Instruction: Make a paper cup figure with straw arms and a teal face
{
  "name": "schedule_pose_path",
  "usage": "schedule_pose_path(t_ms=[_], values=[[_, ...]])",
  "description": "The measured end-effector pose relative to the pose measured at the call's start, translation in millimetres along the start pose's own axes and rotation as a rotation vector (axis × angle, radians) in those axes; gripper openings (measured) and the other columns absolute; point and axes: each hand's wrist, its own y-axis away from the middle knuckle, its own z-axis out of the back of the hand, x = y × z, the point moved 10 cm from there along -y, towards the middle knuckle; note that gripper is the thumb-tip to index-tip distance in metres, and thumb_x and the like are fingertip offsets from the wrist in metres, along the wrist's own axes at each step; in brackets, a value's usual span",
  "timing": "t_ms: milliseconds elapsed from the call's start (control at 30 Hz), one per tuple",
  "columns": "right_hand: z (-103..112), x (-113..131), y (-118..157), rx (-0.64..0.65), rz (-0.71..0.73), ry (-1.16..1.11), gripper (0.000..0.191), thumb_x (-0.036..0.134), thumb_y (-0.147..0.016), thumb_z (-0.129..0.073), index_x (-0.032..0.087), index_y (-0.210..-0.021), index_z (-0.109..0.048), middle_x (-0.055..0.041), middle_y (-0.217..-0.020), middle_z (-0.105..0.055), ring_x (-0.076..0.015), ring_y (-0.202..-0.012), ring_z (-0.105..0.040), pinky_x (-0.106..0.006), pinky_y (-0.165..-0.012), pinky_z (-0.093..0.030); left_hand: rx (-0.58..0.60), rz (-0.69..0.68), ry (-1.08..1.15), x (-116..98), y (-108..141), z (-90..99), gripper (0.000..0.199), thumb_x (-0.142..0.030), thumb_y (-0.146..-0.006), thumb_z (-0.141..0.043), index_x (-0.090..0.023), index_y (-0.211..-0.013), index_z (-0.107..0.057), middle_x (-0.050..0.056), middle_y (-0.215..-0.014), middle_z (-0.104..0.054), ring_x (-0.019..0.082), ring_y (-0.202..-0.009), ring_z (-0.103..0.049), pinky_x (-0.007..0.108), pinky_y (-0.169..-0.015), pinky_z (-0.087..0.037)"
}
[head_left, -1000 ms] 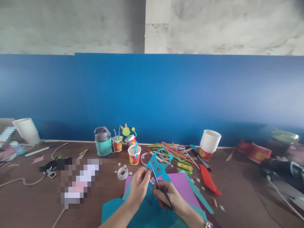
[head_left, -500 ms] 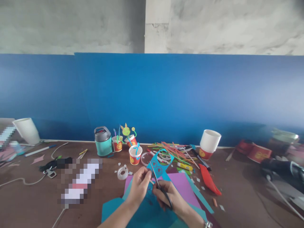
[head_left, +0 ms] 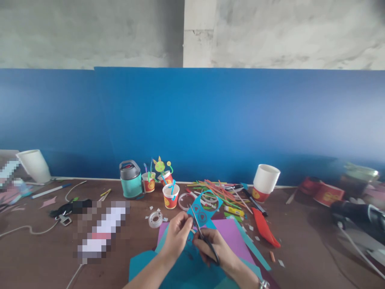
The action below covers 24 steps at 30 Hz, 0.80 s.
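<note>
Grips one pair of black-handled scissors [head_left: 196, 222] in right hand [head_left: 210, 245]; pinches in left hand [head_left: 179, 230], over tabletop [head_left: 114, 277], one blue paper strip [head_left: 207, 218] with one round hole, dark drawn circles. Farther back: one yellow tube [head_left: 234, 211], three straw-bearing cups [head_left: 170, 199].

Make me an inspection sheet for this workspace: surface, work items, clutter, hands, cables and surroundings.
Surface: brown table, with small paper scraps.
Work items: scissors; blue paper with circles drawn on it and a round opening near its far end.
Clutter: straws, tape roll, stacked cups.
Hands: left hand pinches the blue paper; right hand grips the scissors.
Cables: white cable at left; another at far right.
Surroundings: blue partition, grey wall behind.
</note>
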Motion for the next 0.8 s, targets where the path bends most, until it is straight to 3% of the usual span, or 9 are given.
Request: schedule_pose_path(t_ms=[333, 800], values=[[1.9, 10.1, 3.1, 0.000, 0.011, 0.061, 0.042, 0.057, -0.073, -0.067, 0.018, -0.066, -0.053, 0.0087, -0.038, -0.044, -0.0051, -0.032, -0.032, -0.019, -0.035, -0.024, 0.028, 0.024, -0.010, 0.8, -1.5, -0.1, 0.035, -0.049, -0.082, -0.055, -0.022, -0.064, -0.042, -0.005, -0.060, -0.038, 0.013, -0.058, -0.037, 0.023, -0.056, -0.032], [3.0, 13.3, 6.9, 0.022, -0.010, 0.050, 0.044, 0.057, -0.072, -0.070, 0.017, -0.065, -0.053, 0.0093, -0.039, -0.041, -0.0043, -0.032, -0.031, -0.018, -0.033, -0.022, 0.084, 0.033, 0.059, 5.7, -5.1, 0.4, 0.035, -0.047, -0.082, -0.059, -0.020, -0.064, -0.047, -0.005, -0.059, -0.045, 0.012, -0.058, -0.040, 0.023, -0.056, -0.032]])
